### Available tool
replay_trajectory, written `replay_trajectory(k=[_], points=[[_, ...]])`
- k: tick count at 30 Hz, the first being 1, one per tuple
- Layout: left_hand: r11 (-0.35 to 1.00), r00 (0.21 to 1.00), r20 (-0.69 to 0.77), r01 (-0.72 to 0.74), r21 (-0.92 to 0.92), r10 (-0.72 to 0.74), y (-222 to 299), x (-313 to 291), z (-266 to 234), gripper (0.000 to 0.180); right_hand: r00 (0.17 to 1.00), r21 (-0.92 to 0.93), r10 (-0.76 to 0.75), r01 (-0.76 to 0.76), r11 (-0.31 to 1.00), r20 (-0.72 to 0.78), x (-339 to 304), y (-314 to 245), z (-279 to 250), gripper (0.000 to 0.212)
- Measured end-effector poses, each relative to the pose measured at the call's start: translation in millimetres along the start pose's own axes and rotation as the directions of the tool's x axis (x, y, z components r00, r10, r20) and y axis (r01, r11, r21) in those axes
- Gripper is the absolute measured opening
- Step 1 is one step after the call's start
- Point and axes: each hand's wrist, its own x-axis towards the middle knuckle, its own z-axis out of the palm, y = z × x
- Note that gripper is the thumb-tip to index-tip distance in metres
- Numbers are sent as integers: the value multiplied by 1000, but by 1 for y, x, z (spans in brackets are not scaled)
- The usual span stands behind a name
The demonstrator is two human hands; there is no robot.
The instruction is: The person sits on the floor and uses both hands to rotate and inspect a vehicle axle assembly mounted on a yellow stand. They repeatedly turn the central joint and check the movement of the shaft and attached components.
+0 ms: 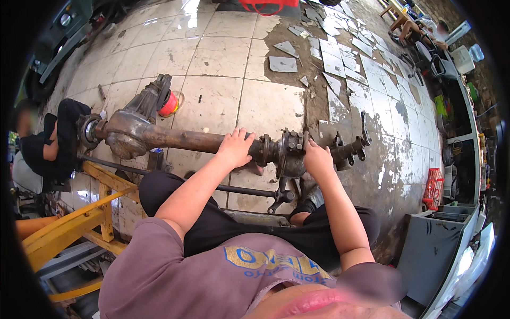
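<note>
A rusty vehicle axle (pixel 186 140) lies across in front of me, with a bulbous differential housing (pixel 127 132) at its left. My left hand (pixel 235 149) rests on the axle tube, fingers spread, beside a bolted flange (pixel 264 150). At the right end, my right hand (pixel 319 158) grips the side of the greasy steering knuckle (pixel 291 151); some of its fingers are hidden. Beyond that hand is a dark bracketed metal part (pixel 350 151). Below the axle runs a thin dark rod (pixel 244 190) with a joint at its right end (pixel 285 196).
Another person (pixel 50 141) sits near the axle's left end. A yellow frame (pixel 79 223) stands at lower left. A red and yellow can (pixel 169 105) is behind the differential. Broken tiles (pixel 283 64) litter the floor ahead. At right are a grey cabinet (pixel 430 250) and a red crate (pixel 434 189).
</note>
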Motion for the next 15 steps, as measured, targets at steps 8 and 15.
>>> replay_trajectory(k=[8,15], points=[[1000,999,-36,-5,10,5,-4,1,3,91,999,25,-41,40,999,35,3,0,-5,38],[1000,999,-38,-5,11,5,-5,1,8,90,998,49,-67,67,997,-1,7,2,-10,37]])
